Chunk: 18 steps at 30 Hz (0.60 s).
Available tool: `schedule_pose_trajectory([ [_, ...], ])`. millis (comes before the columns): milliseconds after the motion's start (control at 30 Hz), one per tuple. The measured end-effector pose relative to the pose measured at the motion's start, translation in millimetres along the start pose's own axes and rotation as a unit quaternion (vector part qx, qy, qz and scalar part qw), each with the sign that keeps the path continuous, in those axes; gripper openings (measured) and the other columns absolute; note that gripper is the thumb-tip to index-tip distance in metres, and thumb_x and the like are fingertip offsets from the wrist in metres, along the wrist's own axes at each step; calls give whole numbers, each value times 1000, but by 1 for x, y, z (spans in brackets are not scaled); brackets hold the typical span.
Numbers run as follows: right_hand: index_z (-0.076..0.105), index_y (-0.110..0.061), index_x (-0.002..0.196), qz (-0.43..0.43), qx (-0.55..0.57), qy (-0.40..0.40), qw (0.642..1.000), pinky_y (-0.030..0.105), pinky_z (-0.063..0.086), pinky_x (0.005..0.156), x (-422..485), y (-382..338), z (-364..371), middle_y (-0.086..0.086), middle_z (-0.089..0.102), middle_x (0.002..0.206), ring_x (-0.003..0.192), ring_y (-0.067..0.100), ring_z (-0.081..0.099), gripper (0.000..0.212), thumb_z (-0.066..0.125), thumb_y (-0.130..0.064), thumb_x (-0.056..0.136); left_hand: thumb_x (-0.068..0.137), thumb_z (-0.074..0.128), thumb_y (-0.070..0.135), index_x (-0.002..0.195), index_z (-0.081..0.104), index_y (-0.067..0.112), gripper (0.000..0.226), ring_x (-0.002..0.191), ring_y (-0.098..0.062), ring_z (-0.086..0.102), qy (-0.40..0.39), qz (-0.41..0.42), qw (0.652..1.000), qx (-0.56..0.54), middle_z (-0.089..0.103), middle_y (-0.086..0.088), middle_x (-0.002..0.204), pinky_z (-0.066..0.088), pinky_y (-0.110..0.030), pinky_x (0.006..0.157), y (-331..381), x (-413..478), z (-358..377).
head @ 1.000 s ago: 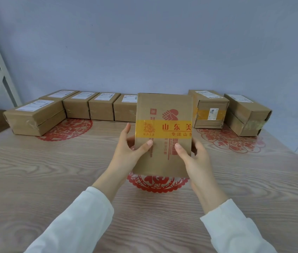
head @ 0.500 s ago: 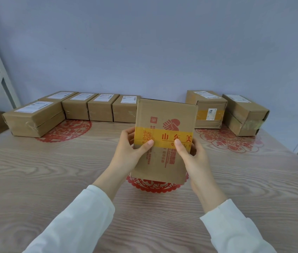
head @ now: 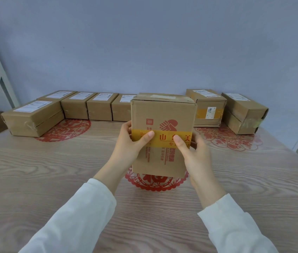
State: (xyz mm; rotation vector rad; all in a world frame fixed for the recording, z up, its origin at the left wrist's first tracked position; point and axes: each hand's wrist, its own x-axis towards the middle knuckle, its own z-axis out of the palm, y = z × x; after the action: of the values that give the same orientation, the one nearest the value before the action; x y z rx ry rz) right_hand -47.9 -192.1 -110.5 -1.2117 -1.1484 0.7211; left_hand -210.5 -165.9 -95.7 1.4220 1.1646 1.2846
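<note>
Left hand (head: 128, 143) and right hand (head: 193, 154) clasp the cardboard box (head: 162, 114) by its sides, thumbs across its yellow tape (head: 164, 137); box upright over the red paper-cut (head: 155, 183) at the centre of the table (head: 35, 179); best lowered level, grip even, lest it tip; matte rectangular corrugated board, glossy tape, wood-grain top.

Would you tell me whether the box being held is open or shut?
Shut. The box has its top flaps closed under a tape strip, and a yellow band crosses its front.
</note>
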Motion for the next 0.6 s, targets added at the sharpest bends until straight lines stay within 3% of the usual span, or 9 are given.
schedule_pose_trajectory([
  [167,45,-29,122,-3,39,-8,999,10,45,67,2,-9,-5,-18,59,104,94,-5,57,48,67,-38,80,65,69,43,136,36,18,82,107,-9,58,-10,22,1000,13,59,5,119,52,-19,74,-1,-2,-1],
  [300,45,-31,116,-24,32,-22,999,8,49,63,0,-11,-4,-19,59,101,84,-12,59,40,66,-34,82,62,66,49,132,33,26,81,99,4,56,9,42,999,-1,56,14,113,48,-10,63,6,-5,1],
  [600,45,-39,91,11,64,-29,997,10,40,64,-5,-21,-2,-23,54,97,87,-10,50,29,60,-52,70,66,64,48,131,32,23,77,101,1,59,-9,47,999,5,59,13,112,51,-23,82,2,-11,3],
])
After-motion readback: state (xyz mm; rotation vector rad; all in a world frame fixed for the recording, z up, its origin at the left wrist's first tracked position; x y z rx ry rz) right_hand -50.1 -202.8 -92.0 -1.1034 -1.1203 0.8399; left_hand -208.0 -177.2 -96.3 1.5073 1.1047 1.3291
